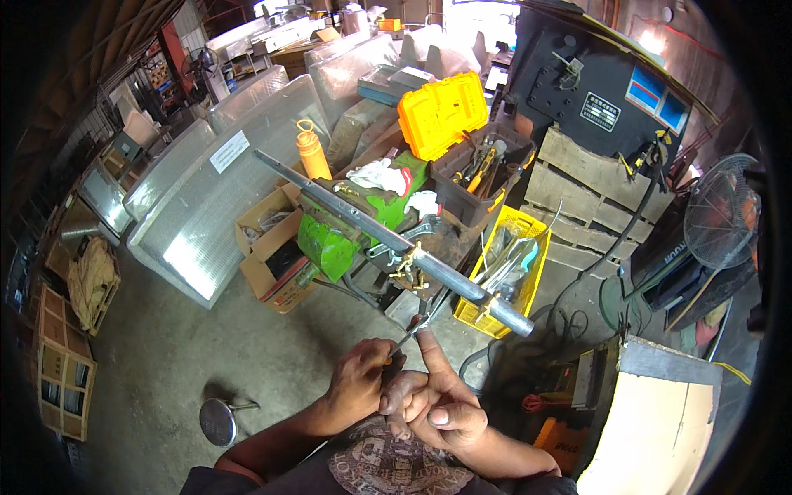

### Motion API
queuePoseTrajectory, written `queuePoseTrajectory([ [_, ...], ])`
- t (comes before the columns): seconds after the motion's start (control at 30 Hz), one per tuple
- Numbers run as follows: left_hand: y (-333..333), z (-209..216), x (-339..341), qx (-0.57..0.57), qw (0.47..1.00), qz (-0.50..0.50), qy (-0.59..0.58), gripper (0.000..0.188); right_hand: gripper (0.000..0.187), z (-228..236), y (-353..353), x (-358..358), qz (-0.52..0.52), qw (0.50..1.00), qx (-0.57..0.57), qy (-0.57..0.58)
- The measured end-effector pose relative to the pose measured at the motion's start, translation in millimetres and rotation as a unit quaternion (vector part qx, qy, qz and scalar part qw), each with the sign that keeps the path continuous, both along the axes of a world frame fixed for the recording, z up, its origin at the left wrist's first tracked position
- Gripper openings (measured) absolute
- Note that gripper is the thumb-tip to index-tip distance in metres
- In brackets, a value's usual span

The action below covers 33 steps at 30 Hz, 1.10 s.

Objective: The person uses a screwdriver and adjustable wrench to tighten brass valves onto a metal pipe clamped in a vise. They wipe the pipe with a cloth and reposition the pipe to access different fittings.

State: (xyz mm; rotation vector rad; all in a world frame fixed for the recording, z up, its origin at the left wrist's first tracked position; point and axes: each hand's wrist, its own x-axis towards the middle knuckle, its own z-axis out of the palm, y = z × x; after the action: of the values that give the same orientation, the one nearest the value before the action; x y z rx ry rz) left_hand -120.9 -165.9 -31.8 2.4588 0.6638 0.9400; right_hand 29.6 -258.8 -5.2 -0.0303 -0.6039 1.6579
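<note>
Close in front of my body, my left hand (363, 381) is closed round a hand tool, a bit of its orange handle (389, 360) showing. A thin grey shaft (406, 337) slants up from that fist toward my right index fingertip. My right hand (436, 408) is turned palm up, its index finger stretched out and its other fingers curled in. A small whitish bit lies at that fingertip, too small to name. Beyond my hands a long metal pipe (454, 280) lies across a green bench vise (330, 243), with brass fittings (408, 264) on and beside it.
Wrenches (412, 235) and white gloves (379, 176) lie by the vise. Past them stands an open toolbox with a yellow lid (445, 115). At the right are a yellow crate (540, 260) and a fan (720, 210); a round stool (219, 422) stands at the lower left.
</note>
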Motion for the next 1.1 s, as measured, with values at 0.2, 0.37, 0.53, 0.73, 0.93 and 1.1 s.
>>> queuePoseTrajectory([
  [0.2,-5.9,0.8,7.6,-0.055,0.993,0.088,0.05,0.013,0.112,-1.6,1.0,4.1,0.006,0.998,0.016,0.065],
  [0.37,-4.8,3.6,8.9,-0.072,0.99,0.106,0.063,0.012,0.11,-0.5,2.1,6.3,0.003,0.995,0.005,0.101],
  [0.53,-2.8,7.7,8.1,-0.069,0.992,0.099,0.047,0.014,0.107,1.5,5.1,11.6,0.01,0.995,-0.004,0.104],
  [0.73,0.0,5.9,8.1,-0.06,0.992,0.107,0.026,0.016,0.1,-0.9,13.4,16.6,0.042,0.987,-0.009,0.156],
  [0.93,16.9,-48.5,-4.6,-0.082,0.988,0.08,0.1,0.024,0.112,12.7,21.3,25.7,-0.016,0.987,0.109,0.121],
  [1.1,40.2,-134.0,-55.4,-0.257,0.945,0.151,0.137,0.027,0.093,5.0,40.7,51.1,-0.151,0.97,0.087,-0.169],
])
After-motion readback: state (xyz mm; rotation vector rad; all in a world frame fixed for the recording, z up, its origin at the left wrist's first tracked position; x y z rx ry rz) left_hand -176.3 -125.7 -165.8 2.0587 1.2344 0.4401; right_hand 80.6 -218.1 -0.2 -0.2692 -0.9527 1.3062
